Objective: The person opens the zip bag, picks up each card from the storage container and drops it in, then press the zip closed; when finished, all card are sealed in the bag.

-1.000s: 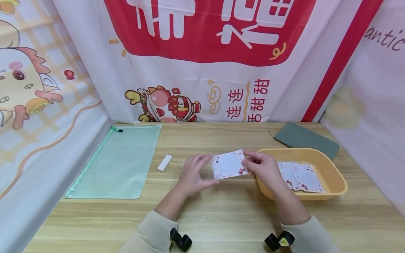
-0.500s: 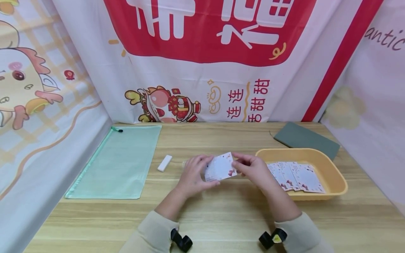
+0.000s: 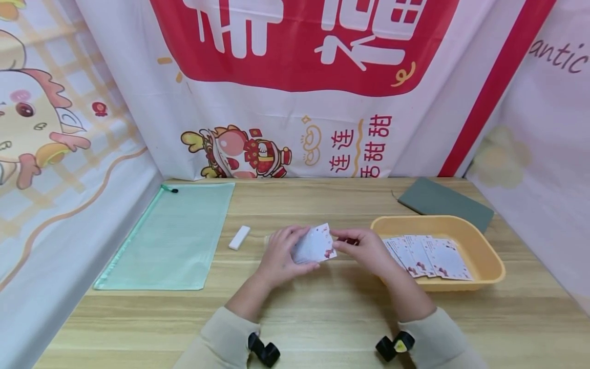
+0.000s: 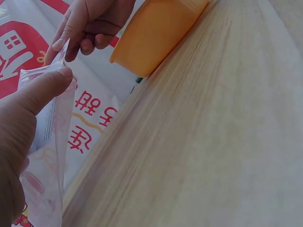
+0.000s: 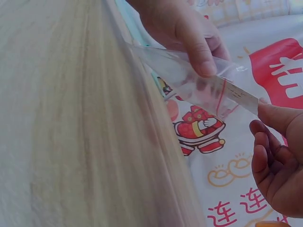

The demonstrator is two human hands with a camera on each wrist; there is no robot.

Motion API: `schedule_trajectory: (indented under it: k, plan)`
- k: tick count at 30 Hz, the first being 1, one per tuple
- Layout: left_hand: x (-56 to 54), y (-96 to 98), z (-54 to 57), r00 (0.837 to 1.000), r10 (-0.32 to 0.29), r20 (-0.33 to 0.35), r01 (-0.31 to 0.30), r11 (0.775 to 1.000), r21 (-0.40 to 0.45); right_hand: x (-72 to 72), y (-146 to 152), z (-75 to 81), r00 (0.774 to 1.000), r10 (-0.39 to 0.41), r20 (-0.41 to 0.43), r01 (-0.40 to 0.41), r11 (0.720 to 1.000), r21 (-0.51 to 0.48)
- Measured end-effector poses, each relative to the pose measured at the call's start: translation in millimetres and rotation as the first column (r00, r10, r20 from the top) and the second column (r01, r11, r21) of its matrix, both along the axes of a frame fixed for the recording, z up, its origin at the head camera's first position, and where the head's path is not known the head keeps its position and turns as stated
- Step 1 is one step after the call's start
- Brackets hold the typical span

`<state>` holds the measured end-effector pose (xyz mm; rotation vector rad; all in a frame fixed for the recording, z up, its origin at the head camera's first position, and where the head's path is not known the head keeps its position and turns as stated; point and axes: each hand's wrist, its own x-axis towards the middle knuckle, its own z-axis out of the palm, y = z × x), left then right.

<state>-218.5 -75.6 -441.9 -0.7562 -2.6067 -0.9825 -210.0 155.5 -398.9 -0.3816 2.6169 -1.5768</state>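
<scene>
Clear bag (image 5: 196, 90) held in left hand (image 3: 282, 256); card (image 3: 323, 241), partly inside bag, edge-pinched by right hand (image 3: 366, 248). Yellow tray (image 3: 481, 261) with cards (image 3: 447, 259) seen just right of that grip.

Left hand (image 3: 280, 256): thumb-and-finger grip — toward one o'clock
Right hand (image 3: 367, 249): pinching, other fingers curled — toward ten o'clock

A small cloth-walled work booth; whether inside a home or elsewhere cannot be told. A wood-grain desk (image 3: 322, 318) spreads below the left grip (image 3: 278, 259) and the right grip (image 3: 371, 253). Beyond both hangs a back cloth (image 3: 276, 110) printed with Chinese characters; a cartoon-printed side cloth (image 3: 60, 143) stands well left of the left grip, a pale lettered cloth (image 3: 539, 123) well right of the right grip.
</scene>
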Motion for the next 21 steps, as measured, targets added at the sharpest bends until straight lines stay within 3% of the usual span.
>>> schedule_trajectory:
  k: [8, 14, 21]
  plan:
    - [0.3, -0.7, 0.2, 1.0, -0.008, -0.016, 0.008, 1.0, 0.004, -3.3, -12, -8.1, 0.999, 0.031, -0.02, -0.031, 0.999, 0.017]
    - [0.2, 0.5, 0.2, 0.999, -0.034, -0.028, 0.034, 0.999, -0.005, -3.8, -22, -13.9, 0.998, 0.032, 0.055, -0.037, 0.995, 0.092]
    - [1.2, 0.0, -0.1, 0.999, -0.041, -0.026, 0.041, 0.999, 0.006, -4.6, -31, -17.8, 0.996, 0.003, 0.084, -0.014, 0.991, 0.137]
